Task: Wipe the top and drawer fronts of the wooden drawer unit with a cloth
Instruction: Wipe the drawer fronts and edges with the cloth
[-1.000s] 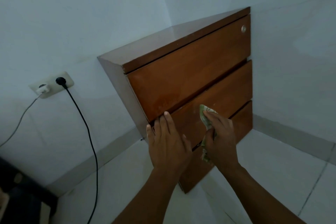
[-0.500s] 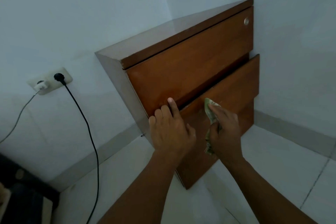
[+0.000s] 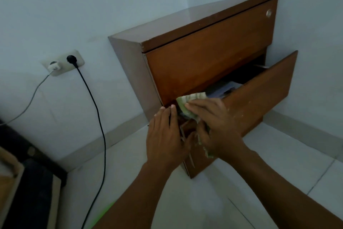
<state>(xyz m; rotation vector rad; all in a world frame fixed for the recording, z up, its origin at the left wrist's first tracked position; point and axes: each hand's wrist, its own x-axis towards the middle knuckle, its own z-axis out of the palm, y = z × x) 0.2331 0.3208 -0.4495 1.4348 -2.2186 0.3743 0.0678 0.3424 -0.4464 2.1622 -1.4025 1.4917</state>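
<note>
At the near left corner of the pulled-out middle drawer (image 3: pixel 259 97), the right hand (image 3: pixel 217 126) has its grip closed on a pale green cloth (image 3: pixel 187 99): the fingers (image 3: pixel 202 105) lie flat over the fabric and press it onto the drawer's top edge, while a loose end of the cloth hangs down below the palm. Just left of this grip, the left hand (image 3: pixel 167 136) rests with its fingers extended and close together against the corner of the wooden drawer unit (image 3: pixel 194 65), holding nothing; its fingertips reach the lower edge of the top drawer front (image 3: pixel 209 57). Above and beyond the grip, that top drawer is shut and bears a small round lock (image 3: pixel 268 13) near its far right corner. Behind the cloth, pale papers (image 3: pixel 224 87) show inside the open drawer. Below the hands, the bottom drawer front (image 3: pixel 196 160) is largely hidden by them. The unit stands on a pale tiled floor (image 3: pixel 213 201) in a corner between two light walls. Well to the left of the grip, a wall socket (image 3: pixel 62 62) holds a white adapter (image 3: pixel 54 66) and a black plug (image 3: pixel 71 59) whose black cable (image 3: pixel 101 136) runs down toward the floor.
</note>
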